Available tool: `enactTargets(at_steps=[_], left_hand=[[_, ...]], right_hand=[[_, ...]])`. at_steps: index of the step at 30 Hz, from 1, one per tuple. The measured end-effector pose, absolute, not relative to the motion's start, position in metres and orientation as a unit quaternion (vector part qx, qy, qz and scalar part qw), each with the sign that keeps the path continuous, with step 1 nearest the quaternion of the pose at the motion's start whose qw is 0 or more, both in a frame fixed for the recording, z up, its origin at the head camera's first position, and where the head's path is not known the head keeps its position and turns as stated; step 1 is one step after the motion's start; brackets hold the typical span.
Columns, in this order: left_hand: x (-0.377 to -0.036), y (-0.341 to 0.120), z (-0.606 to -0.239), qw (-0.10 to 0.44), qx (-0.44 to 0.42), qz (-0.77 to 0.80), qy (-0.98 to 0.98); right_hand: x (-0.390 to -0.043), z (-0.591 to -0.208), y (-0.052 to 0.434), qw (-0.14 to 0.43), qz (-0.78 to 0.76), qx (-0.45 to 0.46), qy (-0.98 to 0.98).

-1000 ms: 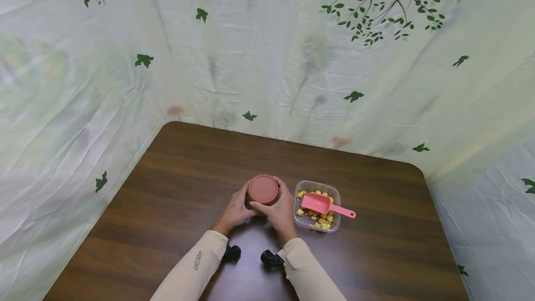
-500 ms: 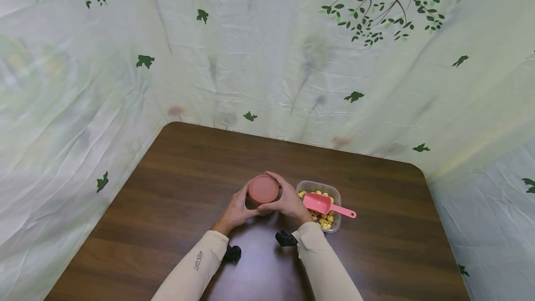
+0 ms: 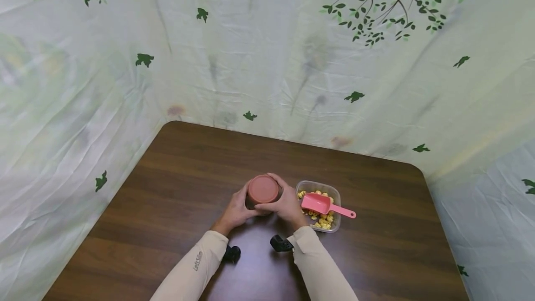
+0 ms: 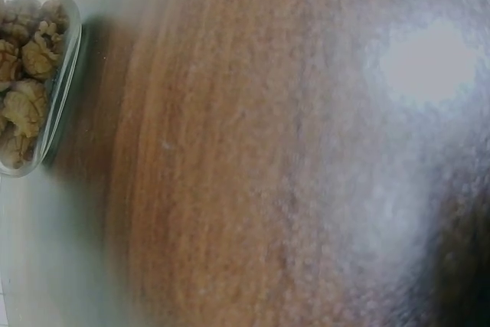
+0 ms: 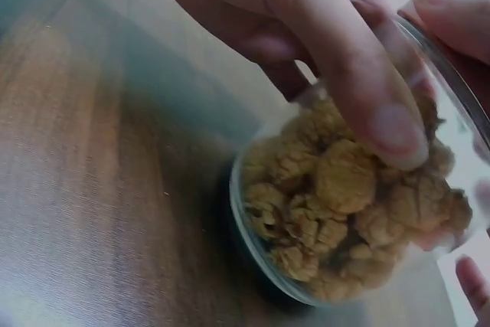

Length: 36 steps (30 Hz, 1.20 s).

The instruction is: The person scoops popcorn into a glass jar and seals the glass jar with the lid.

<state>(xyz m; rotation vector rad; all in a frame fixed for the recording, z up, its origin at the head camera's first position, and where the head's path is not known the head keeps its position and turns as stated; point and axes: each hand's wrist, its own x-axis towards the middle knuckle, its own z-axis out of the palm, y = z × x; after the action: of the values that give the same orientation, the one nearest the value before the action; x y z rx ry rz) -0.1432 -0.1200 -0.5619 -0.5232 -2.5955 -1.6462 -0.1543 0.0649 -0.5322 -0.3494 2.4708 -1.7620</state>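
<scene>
Jar (image 3: 263,192) with the pink lid (image 3: 263,188) stands on the brown table (image 3: 184,171), just left of the clear tub (image 3: 332,191) of yellow-brown pieces, and everything else is best placed from it. The step in hand looks like working the lid on the jar, so it would go best with one hand bracing the glass body low down while the other hand keeps its hold around the lid's rim, the jar kept flat on the table and upright so the pieces inside (image 5: 337,189) do not shift, and the turning kept clear of the tub, which stands close on the right.

Left hand (image 3: 236,209) wraps the left side of the jar, fingers curled round it and the thumb towards the person. Right hand (image 3: 286,202) is curled round the right side and the top edge, its fingers reaching over the far side of the lid; the right wrist view shows its fingers (image 5: 360,89) pressed on the clear wall with the pieces behind. Both hands are thus clamped on the jar, close together, nearly touching in front of it.

Right of the jar, a pink scoop (image 3: 323,205) lies in the tub, its handle sticking out over the far right rim. The left wrist view shows only blurred wood and an end of the tub (image 4: 65,89).
</scene>
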Motion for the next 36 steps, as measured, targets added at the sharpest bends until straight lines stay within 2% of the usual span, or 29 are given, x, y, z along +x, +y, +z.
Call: enactTargets(at_steps=[7,36], left_hand=[[-0.144,-0.121,-0.560,0.020,-0.165,-0.541,-0.824],[-0.152,-0.119,-0.561,0.039,-0.175,-0.530,-0.829]], right_hand=[[-0.147,-0.527,0.056,0.009,-0.560,-0.070,0.826],[-0.146,-0.529,0.051,-0.029,-0.535,-0.037,0.844]])
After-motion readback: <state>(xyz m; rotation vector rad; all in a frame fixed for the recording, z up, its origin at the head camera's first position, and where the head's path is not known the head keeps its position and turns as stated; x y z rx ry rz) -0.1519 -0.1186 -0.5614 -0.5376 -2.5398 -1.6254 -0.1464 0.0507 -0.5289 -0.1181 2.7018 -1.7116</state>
